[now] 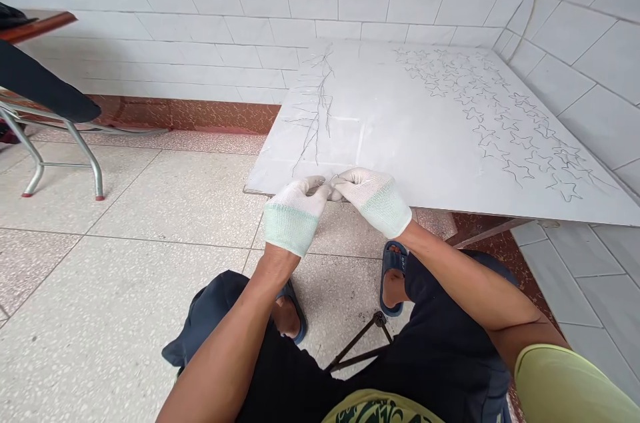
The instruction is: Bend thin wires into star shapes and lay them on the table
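White knitted gloves with green cuffs cover both of my hands, which meet at the near edge of the white table (405, 136). My left hand (299, 200) is closed, thumb and fingertips pinched together. Touching it from the right, my right hand (373, 195) pinches too. Between the fingertips a little of a thin wire (334, 177) shows; the gloves hide most of it. Just beyond my hands lies a loose bunch of thin dark wires (318, 113). Many star shapes bent from wire (510, 123) are spread over the table's right side.
White tiled walls (340, 3) border the table at the back and right. Far left stand a metal-legged stool (93, 163) and a brown tabletop (43, 24), with someone's dark-clothed leg (45, 86) there. Between my slippered feet is a dark metal stand (367, 340) on the speckled floor (125, 263).
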Demonstrator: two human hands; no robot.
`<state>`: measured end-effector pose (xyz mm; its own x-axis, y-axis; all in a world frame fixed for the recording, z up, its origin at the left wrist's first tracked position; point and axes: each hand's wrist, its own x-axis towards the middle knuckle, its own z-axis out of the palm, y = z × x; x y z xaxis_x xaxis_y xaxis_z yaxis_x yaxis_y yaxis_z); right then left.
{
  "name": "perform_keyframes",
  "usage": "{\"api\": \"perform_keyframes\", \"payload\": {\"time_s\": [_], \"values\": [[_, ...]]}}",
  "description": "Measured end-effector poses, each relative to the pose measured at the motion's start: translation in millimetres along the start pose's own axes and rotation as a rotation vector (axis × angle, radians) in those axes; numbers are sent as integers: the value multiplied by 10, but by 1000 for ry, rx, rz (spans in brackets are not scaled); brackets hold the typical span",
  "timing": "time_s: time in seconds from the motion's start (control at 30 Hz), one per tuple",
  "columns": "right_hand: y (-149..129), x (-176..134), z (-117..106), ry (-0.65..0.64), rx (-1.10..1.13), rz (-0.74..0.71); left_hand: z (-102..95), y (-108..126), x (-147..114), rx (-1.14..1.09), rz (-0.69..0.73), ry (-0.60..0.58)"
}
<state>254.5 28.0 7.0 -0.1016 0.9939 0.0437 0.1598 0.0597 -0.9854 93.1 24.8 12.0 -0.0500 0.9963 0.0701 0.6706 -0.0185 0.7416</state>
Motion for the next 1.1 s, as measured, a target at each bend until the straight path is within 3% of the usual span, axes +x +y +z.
{"api": "perform_keyframes", "payload": {"time_s": [0.2,0.4,0.57,0.7,0.8,0.97,1.1], "values": [[-100,-66,2,60,-152,17,35,-106,-17,436,226,136],[-176,-77,-39,102,-247,-13,-106,-83,-18,798,443,-41],[-199,-79,-83,78,-241,0,-226,-41,-43,933,502,-56],[-193,-89,-95,45,-168,-21,-281,-73,-25,853,503,-92],[-152,-78,-101,-3,-76,-31,-310,-152,12,641,477,-71],[-103,-37,-139,-91,12,-12,-313,-221,33,228,258,-73],[-122,-45,-161,-105,-1,6,-275,-135,7,226,209,-62]]}}
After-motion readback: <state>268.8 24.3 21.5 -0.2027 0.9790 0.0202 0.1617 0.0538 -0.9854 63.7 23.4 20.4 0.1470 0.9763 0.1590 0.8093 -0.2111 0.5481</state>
